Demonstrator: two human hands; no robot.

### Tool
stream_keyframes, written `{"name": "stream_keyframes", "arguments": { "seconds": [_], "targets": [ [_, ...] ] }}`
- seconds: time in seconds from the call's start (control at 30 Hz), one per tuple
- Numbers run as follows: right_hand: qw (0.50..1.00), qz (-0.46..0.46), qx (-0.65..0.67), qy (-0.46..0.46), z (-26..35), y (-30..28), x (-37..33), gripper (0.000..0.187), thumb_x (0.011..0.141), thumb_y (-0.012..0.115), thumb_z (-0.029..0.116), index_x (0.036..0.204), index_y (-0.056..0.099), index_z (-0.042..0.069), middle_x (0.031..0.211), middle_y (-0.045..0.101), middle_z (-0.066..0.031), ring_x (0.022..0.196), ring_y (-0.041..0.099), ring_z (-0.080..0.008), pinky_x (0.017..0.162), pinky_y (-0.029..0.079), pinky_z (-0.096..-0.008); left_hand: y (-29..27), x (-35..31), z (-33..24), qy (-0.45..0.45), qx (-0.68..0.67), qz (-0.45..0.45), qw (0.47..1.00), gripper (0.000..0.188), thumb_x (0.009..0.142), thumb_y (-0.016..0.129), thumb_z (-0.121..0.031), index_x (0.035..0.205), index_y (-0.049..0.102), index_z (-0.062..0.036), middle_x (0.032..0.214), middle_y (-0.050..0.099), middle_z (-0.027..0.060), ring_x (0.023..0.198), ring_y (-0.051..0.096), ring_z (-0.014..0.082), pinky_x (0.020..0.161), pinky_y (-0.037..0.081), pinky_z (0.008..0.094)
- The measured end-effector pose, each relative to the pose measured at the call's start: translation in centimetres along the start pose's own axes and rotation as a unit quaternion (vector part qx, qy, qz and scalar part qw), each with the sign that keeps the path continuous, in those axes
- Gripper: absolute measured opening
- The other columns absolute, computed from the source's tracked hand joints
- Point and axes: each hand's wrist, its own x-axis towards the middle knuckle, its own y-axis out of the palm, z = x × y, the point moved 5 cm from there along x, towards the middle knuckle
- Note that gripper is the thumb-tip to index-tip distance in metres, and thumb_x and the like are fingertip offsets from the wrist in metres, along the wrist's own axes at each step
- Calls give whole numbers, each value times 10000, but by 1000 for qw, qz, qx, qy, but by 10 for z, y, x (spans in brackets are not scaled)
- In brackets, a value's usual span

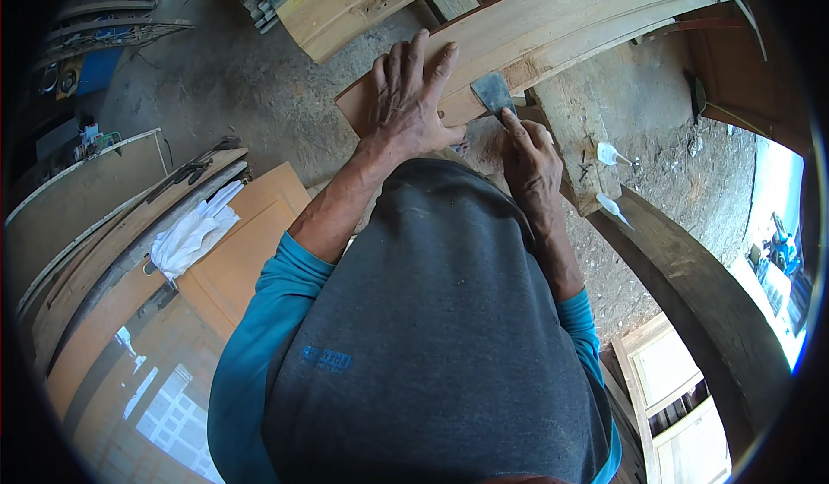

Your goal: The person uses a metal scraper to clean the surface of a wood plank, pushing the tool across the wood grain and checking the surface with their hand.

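Hand (530, 158) presses flat steel scraper (493, 92) onto curved wooden plank (553, 31).

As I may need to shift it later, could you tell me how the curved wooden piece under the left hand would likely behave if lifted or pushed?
The curved wooden piece looks thick and long, so it is probably stiff and fairly heavy. It lies flat across a timber support under the flat left hand, so it seems unlikely to roll. Its bare surface probably grips rather than slips. The right hand holds a scraper against it.
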Motion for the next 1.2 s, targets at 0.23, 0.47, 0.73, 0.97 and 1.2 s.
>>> {"name": "stream_keyframes", "arguments": {
  "seconds": [0.23, 0.47, 0.73, 0.97, 1.2],
  "targets": [
    [997, 52, 23, -45, 4, -1, -4, 519, 948, 756, 38, 1434, 707, 214, 1104, 710, -101, 931, 751, -298, 777, 630, -422, 1, 0, 0, -1, -2, 1, 1000, 1285, 605, 954, -414, 1702, 327, -179, 1669, 309, 273, 1482, 358, 490, 1204, 260, 661],
    [1000, -6, 24, 11, -15, -8, 7, 489, 969, 746, 37, 1434, 688, 177, 1083, 707, -129, 898, 744, -322, 744, 627, -429, 0, 1, 0, -6, 0, 9, 1000, 1292, 598, 957, -415, 1701, 328, -176, 1668, 312, 266, 1484, 354, 487, 1206, 257, 658],
    [996, 53, 25, -69, 1, 3, -7, 547, 924, 779, 25, 1430, 717, 221, 1102, 711, -91, 927, 742, -288, 761, 626, -409, 1, 1, -1, -3, 1, 5, 1000, 1288, 604, 950, -428, 1701, 327, -167, 1670, 309, 266, 1478, 357, 488, 1207, 249, 658],
    [998, -3, -20, -57, -15, -2, 5, 518, 941, 784, 51, 1425, 721, 224, 1089, 704, -78, 890, 739, -269, 731, 623, -399, 0, 0, 0, -3, -4, 12, 1000, 1312, 607, 952, -433, 1717, 302, -175, 1675, 301, 265, 1487, 348, 488, 1209, 244, 665],
    [997, 13, -14, -68, -8, -2, 1, 502, 952, 771, 74, 1427, 719, 228, 1109, 694, -80, 908, 734, -275, 731, 621, -405, 1, 0, -1, -6, 6, 18, 1000, 1310, 621, 954, -431, 1721, 289, -178, 1683, 291, 263, 1500, 338, 489, 1216, 239, 668]
  ]
}}
